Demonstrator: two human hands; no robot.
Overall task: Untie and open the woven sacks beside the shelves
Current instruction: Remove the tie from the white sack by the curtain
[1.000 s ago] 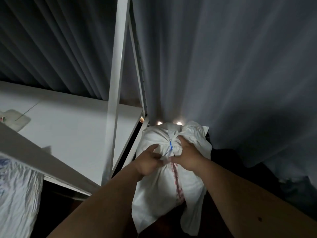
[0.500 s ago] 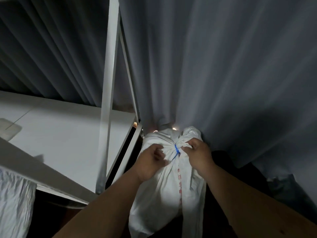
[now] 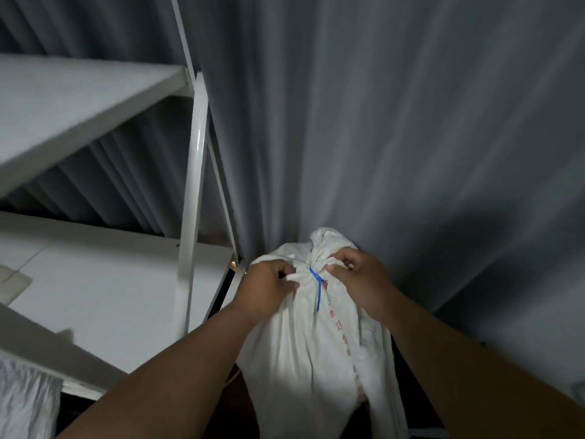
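Note:
A white woven sack (image 3: 310, 350) with a line of red print stands against the grey curtain, just right of the shelf unit. Its neck is bunched and bound by a blue tie (image 3: 316, 285) whose loose end hangs down the front. My left hand (image 3: 269, 288) pinches the gathered cloth on the left of the tie. My right hand (image 3: 364, 282) grips the bunched neck on the right of it. The knot of cloth above the tie pokes up between both hands.
A white metal shelf unit (image 3: 193, 191) with two bare shelves (image 3: 95, 289) fills the left side. A crinkled white bag (image 3: 25, 400) shows at the lower left corner. Grey curtain (image 3: 411, 122) hangs behind the sack. Dark floor lies to the right.
The view has tilted up and closed in, so an upper shelf now shows. Both hands stay at the sack's neck and have spread slightly apart, and the blue tie's tail now hangs free.

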